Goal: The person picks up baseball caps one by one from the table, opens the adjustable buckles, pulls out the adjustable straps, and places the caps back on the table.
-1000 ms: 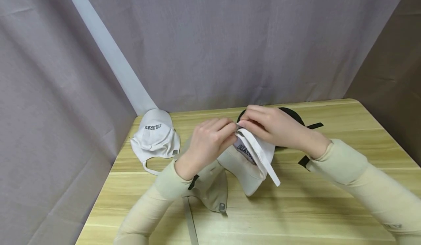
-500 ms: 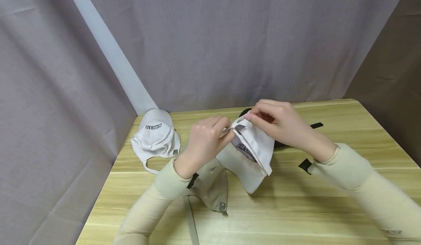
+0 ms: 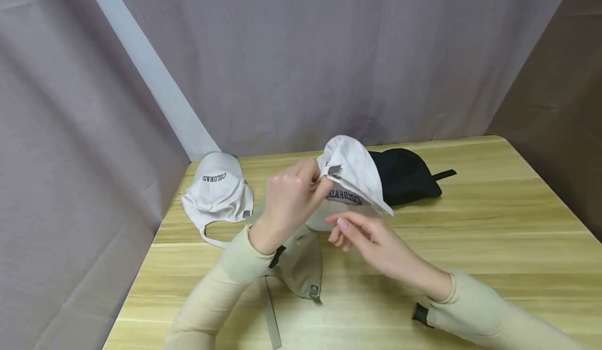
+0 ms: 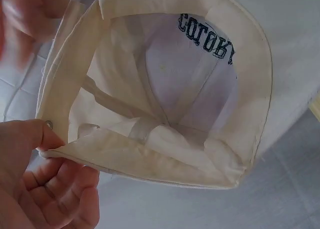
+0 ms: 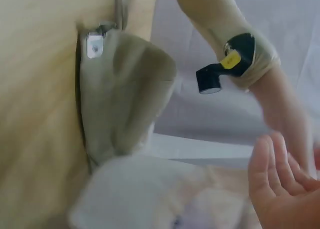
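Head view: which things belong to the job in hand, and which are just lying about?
In the job:
- held white cap
- left hand, pinching its edge
- right hand, near its brim

Apparently just lying about:
- other white cap, at the left
- beige cap
- black cap, partly behind the held one

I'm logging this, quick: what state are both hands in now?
Left hand: holding a white cap by its edge.
Right hand: open, holding nothing.
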Tool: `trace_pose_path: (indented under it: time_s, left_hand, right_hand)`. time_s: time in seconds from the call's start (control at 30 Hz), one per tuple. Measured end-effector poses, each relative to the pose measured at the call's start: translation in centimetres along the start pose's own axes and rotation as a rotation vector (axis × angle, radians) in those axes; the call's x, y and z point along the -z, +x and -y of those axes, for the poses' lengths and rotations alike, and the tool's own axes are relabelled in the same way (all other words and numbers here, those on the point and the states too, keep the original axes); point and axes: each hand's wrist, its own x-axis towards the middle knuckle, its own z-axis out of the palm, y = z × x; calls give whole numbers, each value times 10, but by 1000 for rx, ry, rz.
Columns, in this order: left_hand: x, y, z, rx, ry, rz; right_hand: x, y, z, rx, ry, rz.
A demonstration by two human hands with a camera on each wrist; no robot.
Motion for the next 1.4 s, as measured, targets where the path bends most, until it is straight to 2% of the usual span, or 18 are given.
trace_pose_path:
  time_s: [0.07,0.2,0.3,0.37,0.47,0.57,0.87,1.0,1.2,1.4]
  left_hand:
    - [0,-1,-1,-14,25,-6]
    - [1,-8,-3,-60,69,-6]
    - [0,-14,-5,-108,78,-7]
    - [-1,-17,-6,-140,84,-9]
    - [-1,-21,-7,-167,74,-9]
    - [0,-23,-7,-159,58,-10]
    - [0,-27,-8,-141,19,-10]
    - [0,-28,-8,-163,32,-9]
    - [-1,-29,-11,-236,64,14]
    - [2,-32,-11,-232,65,26]
  right_hand:
    - [-3,7,-8,-46,159,-53]
    - [-2,17,-16,-70,469,-145]
    - [-3,23,-18,-77,619,-175]
    - [-4,26,-18,-68,676,-197]
    - [-5,29,-18,-35,691,-220]
    - [-5,29,-21,4,670,-226]
    - [-3,26,-31,107,708,-179]
    - [-3,26,-30,104,748,-173]
    - [-4,26,-28,37,822,-175]
    - [-4,28,-27,50,742,-185]
